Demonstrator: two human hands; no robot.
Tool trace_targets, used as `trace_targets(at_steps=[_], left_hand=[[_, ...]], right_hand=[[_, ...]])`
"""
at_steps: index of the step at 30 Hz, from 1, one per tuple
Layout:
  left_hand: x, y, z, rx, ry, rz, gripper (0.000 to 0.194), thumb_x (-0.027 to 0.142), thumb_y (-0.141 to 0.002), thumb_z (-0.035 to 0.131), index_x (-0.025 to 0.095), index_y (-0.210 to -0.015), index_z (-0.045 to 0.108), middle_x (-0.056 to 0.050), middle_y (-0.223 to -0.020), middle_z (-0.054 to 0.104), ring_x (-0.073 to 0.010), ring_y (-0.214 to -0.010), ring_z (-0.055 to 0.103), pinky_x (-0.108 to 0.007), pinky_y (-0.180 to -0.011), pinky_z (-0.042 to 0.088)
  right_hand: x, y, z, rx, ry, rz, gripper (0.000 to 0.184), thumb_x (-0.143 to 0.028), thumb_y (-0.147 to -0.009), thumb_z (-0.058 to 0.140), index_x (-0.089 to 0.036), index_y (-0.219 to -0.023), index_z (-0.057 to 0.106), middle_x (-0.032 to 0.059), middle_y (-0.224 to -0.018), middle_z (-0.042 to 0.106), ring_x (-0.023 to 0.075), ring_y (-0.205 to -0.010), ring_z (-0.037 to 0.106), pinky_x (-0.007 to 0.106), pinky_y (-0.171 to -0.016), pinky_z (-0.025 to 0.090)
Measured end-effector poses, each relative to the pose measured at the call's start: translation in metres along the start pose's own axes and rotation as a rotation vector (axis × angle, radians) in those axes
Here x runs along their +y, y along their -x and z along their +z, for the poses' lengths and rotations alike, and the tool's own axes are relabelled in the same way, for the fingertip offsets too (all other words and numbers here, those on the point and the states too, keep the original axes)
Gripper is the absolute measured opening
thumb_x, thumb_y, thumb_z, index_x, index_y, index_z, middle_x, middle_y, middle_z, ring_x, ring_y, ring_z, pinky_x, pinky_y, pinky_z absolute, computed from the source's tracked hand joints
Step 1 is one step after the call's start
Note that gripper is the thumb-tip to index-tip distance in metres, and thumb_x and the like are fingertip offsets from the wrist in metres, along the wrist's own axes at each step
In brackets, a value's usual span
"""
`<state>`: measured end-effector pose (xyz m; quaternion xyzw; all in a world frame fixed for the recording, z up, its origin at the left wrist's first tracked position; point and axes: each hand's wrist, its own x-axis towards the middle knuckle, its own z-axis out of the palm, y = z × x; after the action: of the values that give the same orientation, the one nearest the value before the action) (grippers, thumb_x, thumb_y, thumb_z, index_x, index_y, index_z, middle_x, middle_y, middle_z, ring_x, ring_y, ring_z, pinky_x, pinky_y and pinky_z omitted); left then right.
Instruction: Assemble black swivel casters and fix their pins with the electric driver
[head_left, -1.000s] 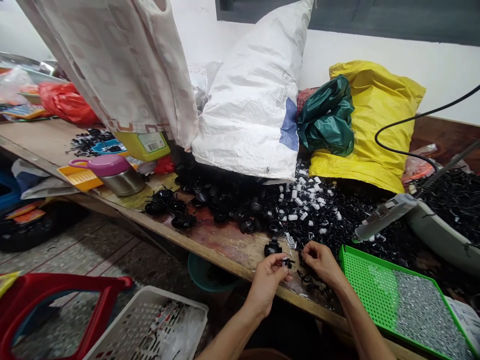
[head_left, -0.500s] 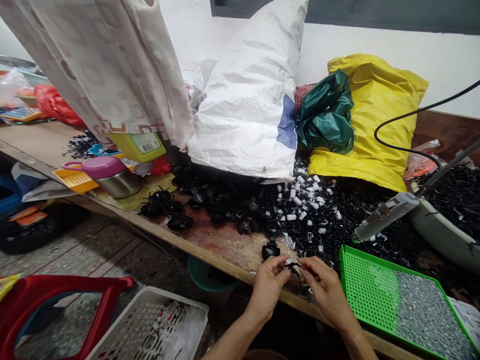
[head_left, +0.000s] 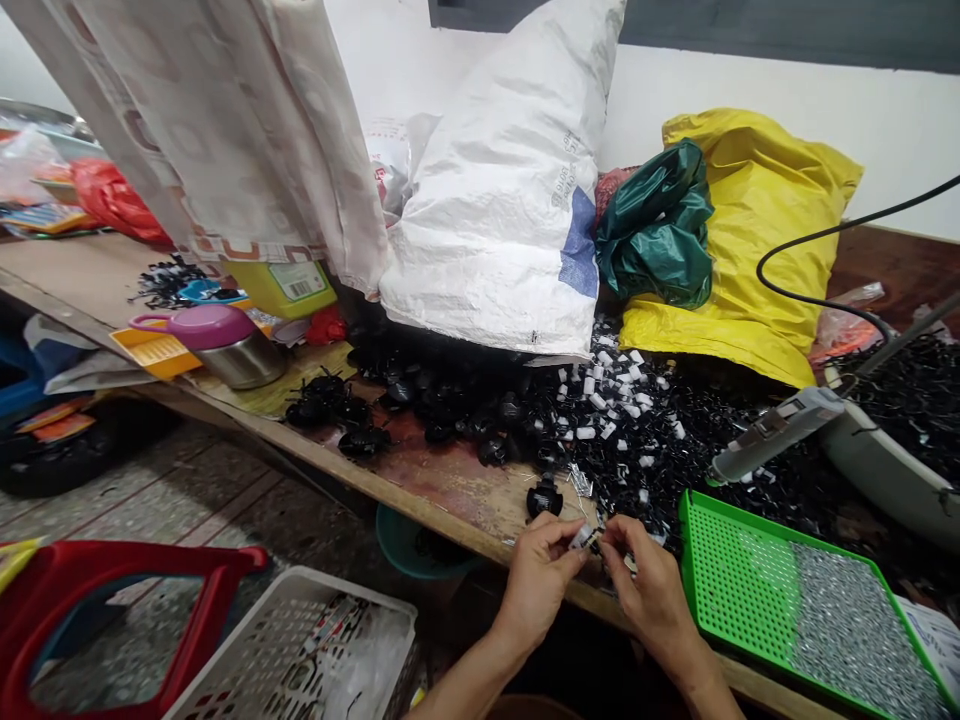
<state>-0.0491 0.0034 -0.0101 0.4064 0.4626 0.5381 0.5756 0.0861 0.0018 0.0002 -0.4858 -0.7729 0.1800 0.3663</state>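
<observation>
Wooden workbench [head_left: 450, 490] before a white wall [head_left: 780, 85]. Near the front edge, the left hand [head_left: 536, 572] pinches a small white-and-black part [head_left: 581, 538], blurred and partly finger-covered; the right hand [head_left: 651, 572] pinches its dark end. Beyond: a black plastic assembly [head_left: 544, 496]; rightward, a green perforated tray [head_left: 724, 560].

Count 1 left hand [head_left: 534, 572], 1 right hand [head_left: 651, 578], 1 green tray [head_left: 731, 585], 1 white sack [head_left: 495, 230], 1 yellow sack [head_left: 765, 250], 1 dark-green bag [head_left: 660, 235], 1 purple-lidded flask [head_left: 244, 365], 1 white basket [head_left: 360, 590], 1 teal basin [head_left: 394, 548].
</observation>
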Motion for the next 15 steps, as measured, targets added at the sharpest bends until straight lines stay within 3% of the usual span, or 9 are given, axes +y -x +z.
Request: trace_targets(at_steps=[7,15], left_hand=[[0.0016,0.0016,-0.0038,-0.068,0.056,0.025,0.017,0.013,-0.060,0.064,0.016,-0.076,0.070,-0.003,-0.080,0.052,-0.0152,-0.074,0.053,-0.025,-0.067,0.043],[0.0029,0.0018,-0.0037,-0.101,0.080,0.006,0.015,0.014,-0.058,0.067,0.015,-0.072,0.069,-0.003,-0.075,0.055,-0.0146,-0.072,0.052,-0.024,-0.067,0.042]], right_hand=[[-0.0015,0.0029,0.0034,0.094,0.123,-0.095,0.010,-0.016,-0.083,0.039,-0.019,-0.089,0.047,0.0022,-0.072,0.058,0.0124,-0.061,0.058,0.022,-0.056,0.046],[0.0016,0.0039,0.0004,0.022,0.042,-0.042,0.013,-0.018,-0.083,0.039,-0.019,-0.093,0.048,0.0034,-0.073,0.059,0.0135,-0.063,0.058,0.023,-0.058,0.047]])
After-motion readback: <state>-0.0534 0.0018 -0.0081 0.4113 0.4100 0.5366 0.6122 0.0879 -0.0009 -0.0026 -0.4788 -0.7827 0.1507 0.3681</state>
